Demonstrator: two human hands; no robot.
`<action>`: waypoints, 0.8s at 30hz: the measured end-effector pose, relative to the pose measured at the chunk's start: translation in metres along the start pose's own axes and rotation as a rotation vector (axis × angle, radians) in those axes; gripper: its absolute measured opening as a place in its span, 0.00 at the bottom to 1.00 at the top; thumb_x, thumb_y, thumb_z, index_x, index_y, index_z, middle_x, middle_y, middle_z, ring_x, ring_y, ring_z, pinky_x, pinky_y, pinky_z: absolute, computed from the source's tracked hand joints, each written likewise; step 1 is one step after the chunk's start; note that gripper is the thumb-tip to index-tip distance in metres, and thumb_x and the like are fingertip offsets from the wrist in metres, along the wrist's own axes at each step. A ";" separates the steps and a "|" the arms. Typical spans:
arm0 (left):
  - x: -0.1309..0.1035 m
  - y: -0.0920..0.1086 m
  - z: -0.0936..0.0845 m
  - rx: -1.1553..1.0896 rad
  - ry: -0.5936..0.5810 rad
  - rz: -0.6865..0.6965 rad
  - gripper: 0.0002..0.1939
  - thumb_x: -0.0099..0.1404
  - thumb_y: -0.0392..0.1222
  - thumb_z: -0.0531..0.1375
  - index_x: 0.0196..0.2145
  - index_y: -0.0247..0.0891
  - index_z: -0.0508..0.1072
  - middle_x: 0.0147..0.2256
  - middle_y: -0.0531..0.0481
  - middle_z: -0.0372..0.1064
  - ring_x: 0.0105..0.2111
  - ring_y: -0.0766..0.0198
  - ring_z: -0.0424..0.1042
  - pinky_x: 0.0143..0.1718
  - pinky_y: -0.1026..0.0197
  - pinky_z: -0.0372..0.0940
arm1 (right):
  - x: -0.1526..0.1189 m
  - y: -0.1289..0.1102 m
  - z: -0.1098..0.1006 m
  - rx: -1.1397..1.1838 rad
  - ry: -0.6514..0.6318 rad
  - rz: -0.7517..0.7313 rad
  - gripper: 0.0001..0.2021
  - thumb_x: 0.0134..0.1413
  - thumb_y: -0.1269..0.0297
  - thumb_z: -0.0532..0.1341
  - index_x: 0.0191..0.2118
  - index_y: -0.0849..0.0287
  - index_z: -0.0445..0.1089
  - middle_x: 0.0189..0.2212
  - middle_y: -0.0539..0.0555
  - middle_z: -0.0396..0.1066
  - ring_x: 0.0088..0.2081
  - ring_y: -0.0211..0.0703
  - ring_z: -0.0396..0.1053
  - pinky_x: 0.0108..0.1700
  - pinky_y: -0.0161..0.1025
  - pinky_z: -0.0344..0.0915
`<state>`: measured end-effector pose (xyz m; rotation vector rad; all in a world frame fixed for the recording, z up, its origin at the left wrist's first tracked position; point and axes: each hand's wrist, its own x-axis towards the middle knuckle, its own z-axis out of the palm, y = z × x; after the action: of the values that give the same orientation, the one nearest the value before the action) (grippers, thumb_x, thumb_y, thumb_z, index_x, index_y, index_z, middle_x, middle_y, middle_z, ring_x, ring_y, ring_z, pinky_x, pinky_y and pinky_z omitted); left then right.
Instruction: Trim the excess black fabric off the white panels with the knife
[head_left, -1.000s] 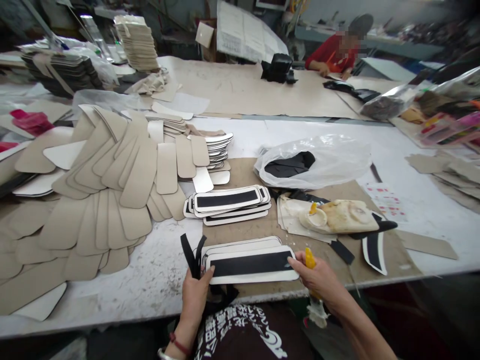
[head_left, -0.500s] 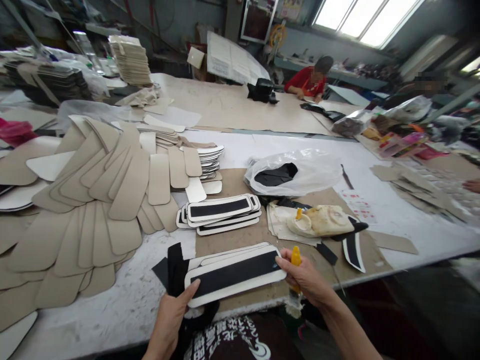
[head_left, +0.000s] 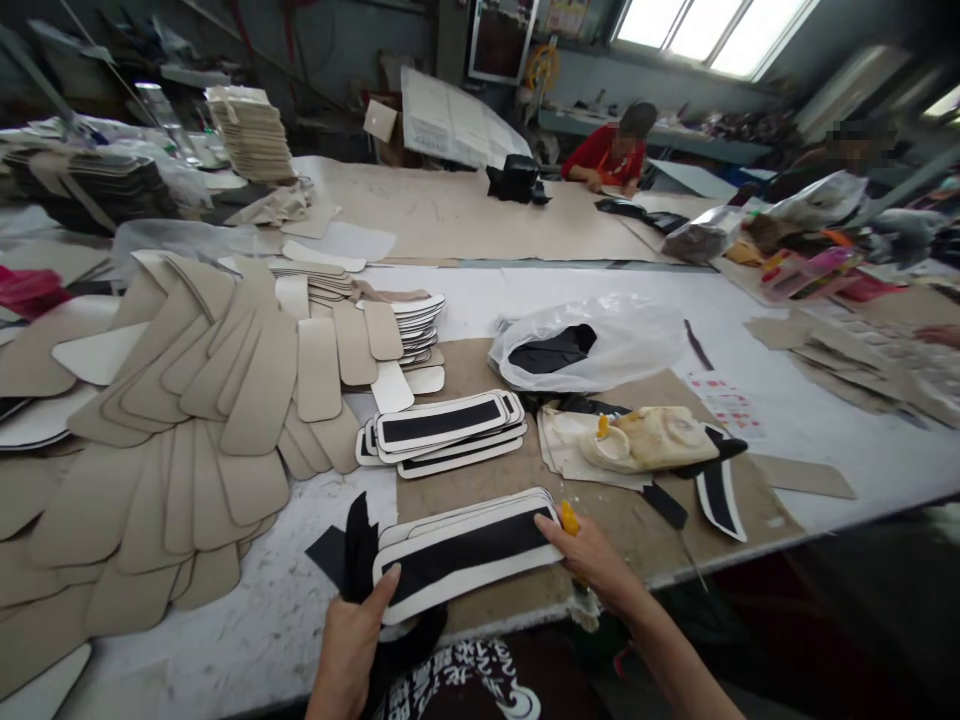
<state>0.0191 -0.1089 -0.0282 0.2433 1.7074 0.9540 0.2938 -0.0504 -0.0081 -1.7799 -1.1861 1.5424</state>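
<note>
A long white panel with a black strip (head_left: 469, 552) is held at both ends near the table's front edge. My left hand (head_left: 352, 630) grips its left end, thumb on top. At the right end, my right hand (head_left: 589, 560) presses its thumb on the black strip and also holds a yellow-handled brush (head_left: 570, 518), mostly hidden by the fingers. Similar white panels lie just behind the held one. Black strips of material (head_left: 360, 540) lie beside my left hand. Farther back sits a stack of finished-looking black-and-white panels (head_left: 442, 425).
Many beige pieces (head_left: 180, 380) fan out on the left. Behind the panels lies a clear plastic bag (head_left: 630, 345) with black pieces. A cream container (head_left: 649, 440) stands at the right, near a curved black-and-white piece (head_left: 721, 500). A person in red (head_left: 607, 155) works across the table.
My right thumb has shifted slightly left along the panel, and the yellow handle shows less. The camera view has moved slightly.
</note>
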 end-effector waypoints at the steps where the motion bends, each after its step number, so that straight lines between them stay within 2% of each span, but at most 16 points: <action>1: 0.000 0.000 0.000 0.008 -0.002 0.027 0.28 0.44 0.49 0.67 0.42 0.31 0.71 0.38 0.43 0.73 0.38 0.54 0.72 0.40 0.57 0.66 | 0.002 0.002 0.001 -0.022 0.011 -0.001 0.17 0.45 0.48 0.58 0.24 0.58 0.61 0.19 0.46 0.58 0.22 0.34 0.54 0.24 0.33 0.53; 8: 0.001 0.000 -0.002 0.013 -0.051 0.098 0.25 0.49 0.50 0.64 0.42 0.30 0.71 0.40 0.41 0.72 0.43 0.53 0.70 0.44 0.56 0.64 | 0.004 0.002 0.001 -0.009 -0.011 0.036 0.15 0.43 0.51 0.60 0.27 0.59 0.65 0.22 0.47 0.64 0.25 0.36 0.59 0.26 0.33 0.56; 12: -0.005 0.010 -0.003 -0.093 -0.135 -0.014 0.27 0.49 0.48 0.64 0.44 0.30 0.70 0.36 0.42 0.74 0.40 0.53 0.71 0.43 0.55 0.65 | 0.003 -0.001 0.001 0.084 -0.036 0.078 0.15 0.42 0.51 0.61 0.29 0.60 0.65 0.23 0.48 0.64 0.26 0.36 0.60 0.28 0.33 0.58; 16: -0.010 0.024 -0.006 -0.199 -0.220 -0.089 0.27 0.49 0.46 0.65 0.47 0.35 0.68 0.40 0.44 0.73 0.41 0.55 0.71 0.44 0.55 0.65 | 0.002 -0.004 0.004 0.266 -0.086 0.156 0.17 0.41 0.51 0.63 0.32 0.59 0.63 0.24 0.47 0.63 0.25 0.35 0.60 0.27 0.32 0.58; 20: -0.014 0.034 -0.011 -0.200 -0.309 -0.103 0.30 0.49 0.45 0.64 0.51 0.37 0.65 0.43 0.44 0.71 0.42 0.53 0.70 0.44 0.53 0.66 | 0.005 -0.005 0.005 0.322 -0.092 0.167 0.18 0.40 0.50 0.63 0.29 0.57 0.58 0.19 0.43 0.56 0.19 0.30 0.52 0.19 0.29 0.49; 24: -0.017 0.037 -0.014 -0.208 -0.395 -0.143 0.32 0.50 0.42 0.64 0.52 0.34 0.63 0.42 0.41 0.71 0.42 0.50 0.70 0.44 0.51 0.66 | 0.011 -0.010 0.000 0.267 -0.114 0.131 0.19 0.40 0.49 0.63 0.26 0.58 0.57 0.17 0.42 0.51 0.17 0.28 0.46 0.18 0.29 0.42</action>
<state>0.0021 -0.1013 0.0107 0.1568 1.2386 0.9019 0.2907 -0.0365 -0.0057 -1.6390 -0.8786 1.8054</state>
